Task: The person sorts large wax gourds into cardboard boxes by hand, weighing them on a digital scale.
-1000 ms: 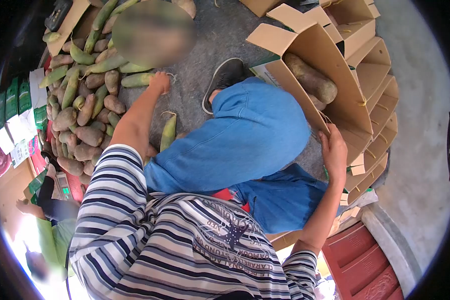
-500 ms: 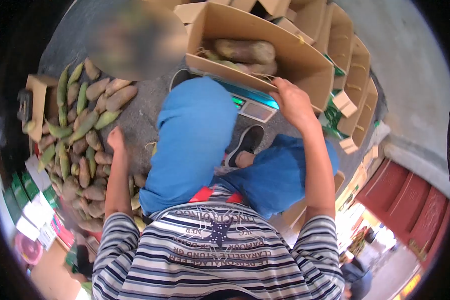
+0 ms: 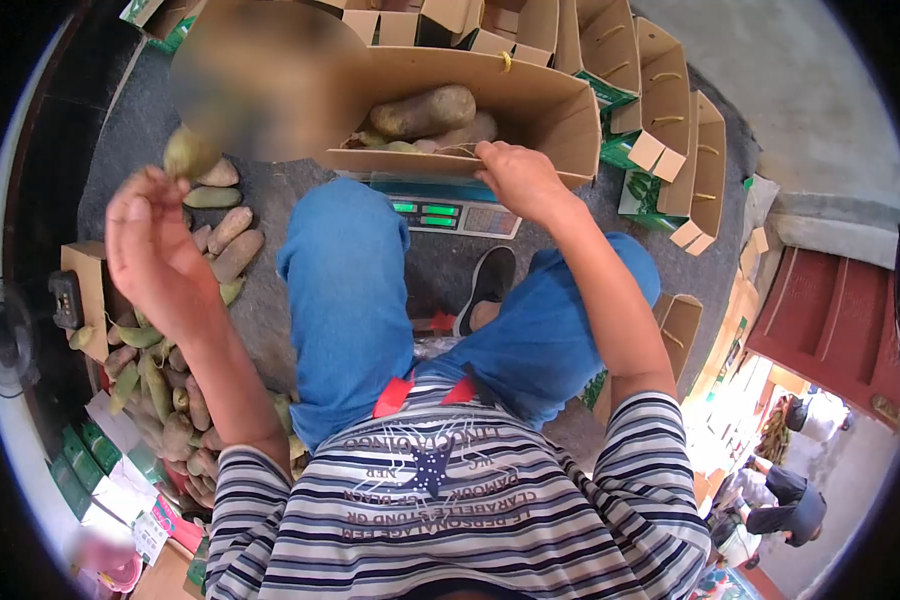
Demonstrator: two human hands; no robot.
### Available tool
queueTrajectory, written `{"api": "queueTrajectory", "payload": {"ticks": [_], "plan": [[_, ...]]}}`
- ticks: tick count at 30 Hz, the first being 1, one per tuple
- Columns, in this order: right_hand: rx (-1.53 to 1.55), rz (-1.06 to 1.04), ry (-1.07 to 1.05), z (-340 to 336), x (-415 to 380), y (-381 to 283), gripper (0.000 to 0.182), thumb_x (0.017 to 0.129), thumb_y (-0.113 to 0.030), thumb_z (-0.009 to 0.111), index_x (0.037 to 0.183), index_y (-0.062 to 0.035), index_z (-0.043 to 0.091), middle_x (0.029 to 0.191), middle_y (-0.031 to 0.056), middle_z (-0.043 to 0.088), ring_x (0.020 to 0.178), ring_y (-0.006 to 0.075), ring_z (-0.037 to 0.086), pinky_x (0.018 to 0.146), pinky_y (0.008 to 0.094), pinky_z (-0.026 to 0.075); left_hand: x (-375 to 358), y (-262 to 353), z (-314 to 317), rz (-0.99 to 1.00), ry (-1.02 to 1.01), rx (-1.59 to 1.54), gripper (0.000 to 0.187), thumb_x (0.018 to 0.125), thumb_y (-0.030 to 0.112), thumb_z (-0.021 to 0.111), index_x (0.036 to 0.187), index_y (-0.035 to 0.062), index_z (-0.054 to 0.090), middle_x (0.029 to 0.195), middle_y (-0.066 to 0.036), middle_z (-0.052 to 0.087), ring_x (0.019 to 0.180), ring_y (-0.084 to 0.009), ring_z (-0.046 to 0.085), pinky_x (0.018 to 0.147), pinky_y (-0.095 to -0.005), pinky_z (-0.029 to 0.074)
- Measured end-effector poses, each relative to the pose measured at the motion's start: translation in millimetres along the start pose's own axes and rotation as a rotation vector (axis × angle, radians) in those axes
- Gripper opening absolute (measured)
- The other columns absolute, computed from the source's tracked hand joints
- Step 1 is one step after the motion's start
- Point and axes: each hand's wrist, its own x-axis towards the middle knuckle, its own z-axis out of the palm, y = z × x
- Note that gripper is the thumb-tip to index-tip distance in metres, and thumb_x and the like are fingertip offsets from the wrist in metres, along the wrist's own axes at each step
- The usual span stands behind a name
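Note:
My left hand point(image 3: 160, 240) is raised at the left, its curled fingertips pinching the lower end of a greenish root vegetable point(image 3: 192, 153); the blurred patch hides what lies above. My right hand point(image 3: 520, 178) grips the near rim of an open cardboard box point(image 3: 555, 105). Large brownish root vegetables point(image 3: 425, 112) lie inside that box. Beneath it is a scale point(image 3: 460, 216) with lit green digits. A pile of reddish-brown roots and green ones point(image 3: 175, 400) spreads on the floor at the left.
More open boxes point(image 3: 660, 95) stand in a row at the upper right. A small carton point(image 3: 90, 290) borders the pile on the left. My knees point(image 3: 345, 270) are close to the scale. Other people point(image 3: 790, 500) are far off at the lower right.
My left hand has risen from beside the pile and taken hold of a root vegetable. My right hand stays on the box rim. The view has shifted, so the box appears further left.

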Motion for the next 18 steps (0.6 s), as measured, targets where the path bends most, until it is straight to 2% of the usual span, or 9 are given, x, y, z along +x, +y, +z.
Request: {"api": "queueTrajectory", "payload": {"ticks": [1,3,6,7,9,12,15,18], "plan": [[0.0,0.004,-0.001,1,-1,1,0.02,0.084,-0.018,0.057,0.096,-0.0037,0.051,0.091,0.0161,0.06,0.089,0.0342,0.058,0.075,0.0439,0.047,7,12,19,0.038,-0.091,-0.101,0.025,0.089,0.01,0.046,0.103,-0.008,0.056,0.097,-0.016,0.059,0.093,-0.0228,0.056,0.087,-0.0379,0.045],[-0.001,0.004,-0.017,-1,-1,1,0.021,0.084,-0.019,0.057,0.097,-0.0036,0.052,0.092,0.0161,0.061,0.09,0.0338,0.059,0.076,0.0436,0.047,19,27,55,0.023,-0.131,-0.351,0.03,0.088,0.015,0.046,0.104,-0.0079,0.058,0.105,-0.021,0.059,0.1,-0.0287,0.055,0.1,-0.0443,0.037],[-0.01,-0.031,-0.018,-3,0,0,0.023,0.084,-0.021,0.058,0.097,-0.0032,0.052,0.091,0.0161,0.061,0.09,0.0336,0.059,0.076,0.0436,0.047,44,21,91,-0.04,-0.409,-0.608,0.037,0.088,0.018,0.042,0.107,-0.0098,0.057,0.111,-0.025,0.058,0.106,-0.0327,0.053,0.103,-0.0474,0.034],[-0.014,-0.041,-0.013,-3,-2,1,0.024,0.084,-0.022,0.058,0.097,-0.003,0.052,0.091,0.0161,0.061,0.09,0.0336,0.059,0.076,0.0436,0.047,54,7,92,-0.135,-0.531,-0.694,0.042,0.088,0.02,0.037,0.109,-0.0115,0.055,0.113,-0.026,0.056,0.11,-0.0356,0.052,0.104,-0.0497,0.033],[-0.012,-0.095,0.037,-7,-5,-2,0.026,0.083,-0.024,0.059,0.096,-0.0028,0.052,0.089,0.0154,0.06,0.088,0.0333,0.059,0.075,0.043,0.047,47,-17,105,-0.191,-0.538,-0.49,0.037,0.089,0.017,0.043,0.112,-0.0095,0.054,0.119,-0.023,0.054,0.113,-0.0315,0.051,0.103,-0.0442,0.034],[-0.011,-0.179,0.153,-14,-10,-5,0.028,0.083,-0.027,0.059,0.096,-0.0027,0.052,0.087,0.0142,0.059,0.084,0.0327,0.059,0.072,0.042,0.048,9,-30,116,0.017,-0.322,0.322,0.032,0.087,0.012,0.051,0.113,-0.006,0.055,0.125,-0.018,0.052,0.116,-0.0254,0.05,0.102,-0.036,0.035],[-0.018,-0.199,0.258,-13,-12,-5,0.025,0.084,-0.028,0.058,0.093,-0.0044,0.053,0.085,0.0125,0.057,0.08,0.0314,0.058,0.07,0.0407,0.048,-6,-34,102,0.073,-0.307,0.35,0.029,0.084,0.009,0.061,0.111,-0.003,0.056,0.127,-0.016,0.049,0.117,-0.0204,0.047,0.097,-0.0303,0.038],[0.047,-0.133,0.374,-14,-11,-4,0.02,0.085,-0.026,0.057,0.09,-0.0065,0.057,0.086,0.0113,0.057,0.082,0.0315,0.058,0.069,0.0404,0.048,-13,-31,107,0.085,-0.374,0.286,0.026,0.086,0.01,0.06,0.11,-0.0001,0.058,0.122,-0.013,0.053,0.113,-0.0182,0.05,0.096,-0.0289,0.039]]}}
